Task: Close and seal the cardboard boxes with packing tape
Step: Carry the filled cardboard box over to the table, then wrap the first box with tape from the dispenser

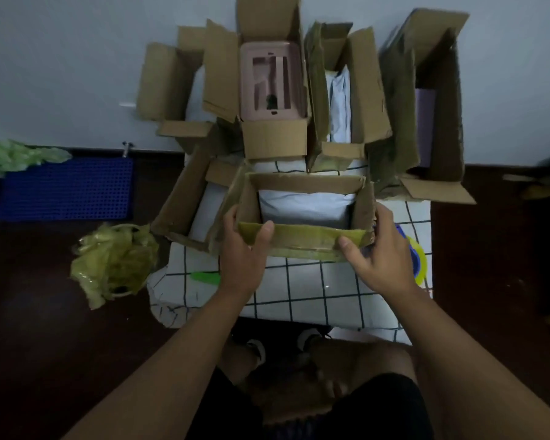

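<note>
Your left hand (240, 249) and right hand (377, 252) grip the near corners of the open cardboard box (305, 198) on the checked cloth (299, 287), thumbs hooked over its taped front flap (302, 238). A white parcel (305, 208) fills it. Behind, a pink case (272, 81) sits in another open box (267, 90).

There is just one view — a wide camera on the person's head, looking forward and steeply down from close above, with both arms reaching out from the bottom edge to an open cardboard box (302, 214) on a checked cloth (302, 290), more boxes and a pale wall beyond.
</note>
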